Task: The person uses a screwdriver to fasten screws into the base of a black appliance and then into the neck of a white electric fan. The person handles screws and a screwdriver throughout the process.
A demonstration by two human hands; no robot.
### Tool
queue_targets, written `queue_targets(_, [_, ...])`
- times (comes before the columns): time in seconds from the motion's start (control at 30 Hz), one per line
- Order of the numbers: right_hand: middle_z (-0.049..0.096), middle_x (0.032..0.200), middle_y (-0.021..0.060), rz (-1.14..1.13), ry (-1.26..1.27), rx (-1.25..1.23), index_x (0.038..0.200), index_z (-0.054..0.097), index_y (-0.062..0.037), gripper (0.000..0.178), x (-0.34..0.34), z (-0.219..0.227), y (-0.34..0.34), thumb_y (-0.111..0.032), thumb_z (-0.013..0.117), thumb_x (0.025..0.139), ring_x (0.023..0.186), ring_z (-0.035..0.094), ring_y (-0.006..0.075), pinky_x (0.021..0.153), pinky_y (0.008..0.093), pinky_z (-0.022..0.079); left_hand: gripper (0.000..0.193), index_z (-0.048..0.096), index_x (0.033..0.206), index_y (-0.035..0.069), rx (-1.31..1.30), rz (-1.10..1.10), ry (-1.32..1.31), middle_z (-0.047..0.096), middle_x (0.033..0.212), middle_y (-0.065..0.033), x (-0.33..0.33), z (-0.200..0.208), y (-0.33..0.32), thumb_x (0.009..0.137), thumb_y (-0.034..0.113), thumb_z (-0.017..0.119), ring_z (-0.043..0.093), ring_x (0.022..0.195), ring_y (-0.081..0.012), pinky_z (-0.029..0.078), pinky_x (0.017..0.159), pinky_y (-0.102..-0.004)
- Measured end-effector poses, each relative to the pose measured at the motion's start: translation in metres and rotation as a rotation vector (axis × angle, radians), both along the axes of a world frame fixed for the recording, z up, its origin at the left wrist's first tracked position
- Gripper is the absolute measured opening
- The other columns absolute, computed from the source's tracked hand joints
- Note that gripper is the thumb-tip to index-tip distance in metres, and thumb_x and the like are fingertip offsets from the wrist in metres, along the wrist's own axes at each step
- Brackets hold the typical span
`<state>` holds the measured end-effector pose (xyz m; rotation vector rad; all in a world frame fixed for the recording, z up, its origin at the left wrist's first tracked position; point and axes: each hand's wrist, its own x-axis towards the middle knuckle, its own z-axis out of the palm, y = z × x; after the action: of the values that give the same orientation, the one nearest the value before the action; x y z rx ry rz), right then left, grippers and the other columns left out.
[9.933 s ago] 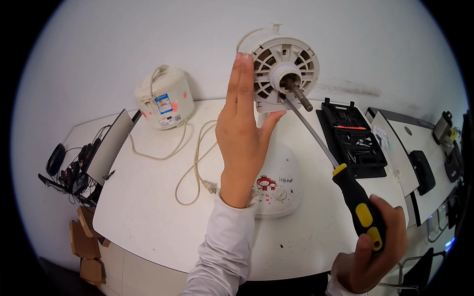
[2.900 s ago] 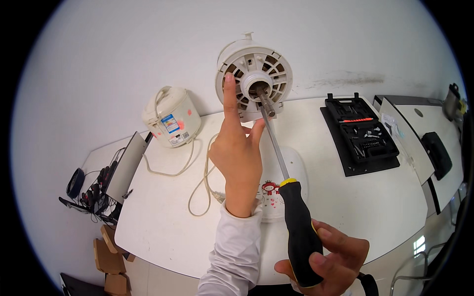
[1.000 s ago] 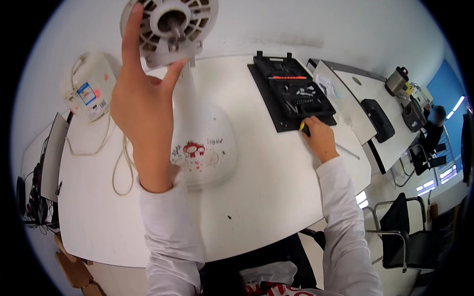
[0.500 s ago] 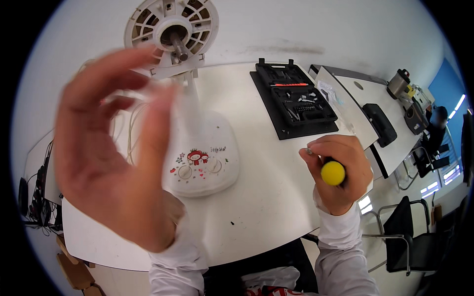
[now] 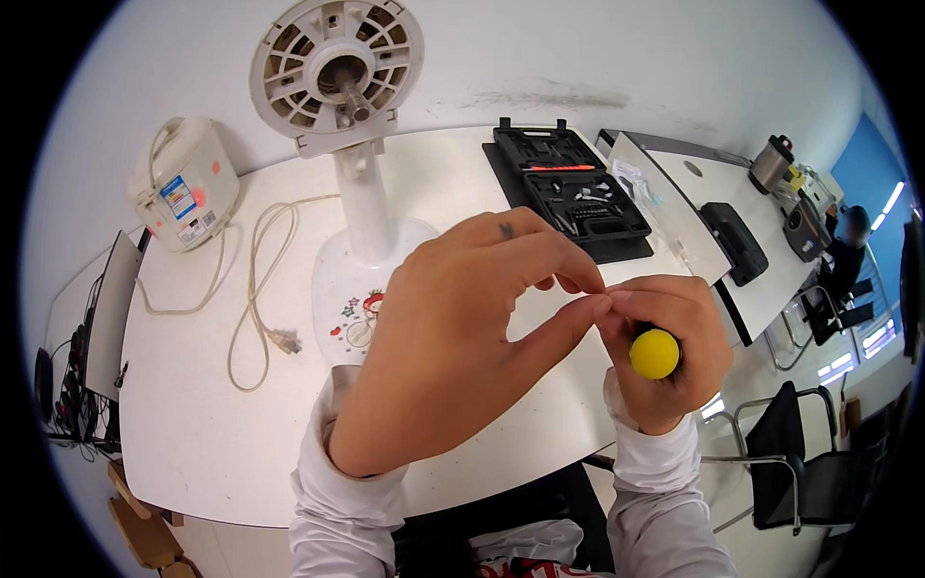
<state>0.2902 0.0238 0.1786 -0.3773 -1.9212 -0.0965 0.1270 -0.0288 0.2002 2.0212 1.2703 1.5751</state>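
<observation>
My right hand (image 5: 674,337) is wrapped round a screwdriver (image 5: 655,354). Only the round yellow end of its handle shows, with a bit of black beside it. The thumb and forefinger of my left hand (image 5: 472,328) are pinched together against the right hand's fingertips. Whatever sits between those fingertips is too hidden to make out. Behind my left hand stands a white electric fan (image 5: 364,197) without blades or guard, its metal shaft bare at the motor. Part of its cartoon-printed base is covered by my left hand.
An open black tool case (image 5: 586,197) with bits and sockets lies at the table's back right. A white rice cooker (image 5: 188,193) stands back left, near a loose cord and plug (image 5: 285,341). Chairs (image 5: 785,453) and a seated person (image 5: 850,252) are to the right.
My left hand has swung right and down from in front of the fan, closing from a wide curl to a pinch at my right fingertips. The right hand has barely moved.
</observation>
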Motion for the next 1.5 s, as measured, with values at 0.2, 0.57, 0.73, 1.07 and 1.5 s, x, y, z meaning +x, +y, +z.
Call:
queue_targets(0.2, [0.062,0.074,0.0057,-0.017,0.028,0.039,0.085,0.062,-0.0061,0.034,0.004,0.000,0.000,-0.008,0.082,0.058,0.061,0.060,0.0182,0.051,0.0257,0.047,0.007,0.064,0.081,0.001,0.001,-0.136,-0.131,0.062,0.078,-0.0063,0.000,-0.003,0.008,0.075,0.002,0.066,0.058,0.074,-0.0145,0.046,0.070,-0.0262])
queue_targets(0.57, [0.046,0.055,-0.0076,1.094,0.691,0.448,0.066,0.050,-0.0124,0.021,0.025,0.043,-0.065,-0.019,0.056,0.085,0.045,0.043,0.0036,0.045,0.0175,0.036,0.017,0.059,0.089,0.001,-0.381,-0.566,-0.626,0.059,0.082,-0.0048,-0.015,-0.027,0.044,0.089,0.017,0.054,0.059,0.079,-0.0147,0.048,0.076,-0.0294])
queue_targets(0.73, [0.049,0.058,-0.0063,1.209,0.703,0.428,0.066,0.049,-0.0107,0.018,0.019,0.047,-0.069,-0.014,0.056,0.082,0.047,0.045,0.0032,0.045,0.0172,0.037,0.016,0.058,0.089,0.002,-0.426,-0.653,-0.569,0.060,0.081,-0.0050,-0.004,-0.023,0.045,0.089,0.018,0.056,0.059,0.079,-0.0148,0.047,0.076,-0.0288])
queue_targets(1.07, [0.050,0.058,-0.0058,1.058,0.582,0.368,0.067,0.049,-0.0104,0.017,0.018,0.040,-0.074,-0.012,0.057,0.082,0.047,0.046,0.0038,0.045,0.0170,0.037,0.018,0.058,0.089,0.003,-0.431,-0.637,-0.565,0.059,0.081,-0.0030,-0.003,-0.025,0.043,0.088,0.022,0.057,0.059,0.078,-0.0132,0.046,0.076,-0.0276])
queue_targets(1.5, [0.051,0.058,-0.0049,1.075,0.582,0.347,0.068,0.050,-0.0101,0.017,0.012,0.038,-0.079,-0.012,0.056,0.084,0.048,0.047,0.0049,0.045,0.0169,0.036,0.020,0.057,0.088,0.004,-0.449,-0.671,-0.591,0.058,0.081,-0.0015,0.002,-0.027,0.046,0.087,0.024,0.059,0.059,0.076,-0.0123,0.048,0.076,-0.0287])
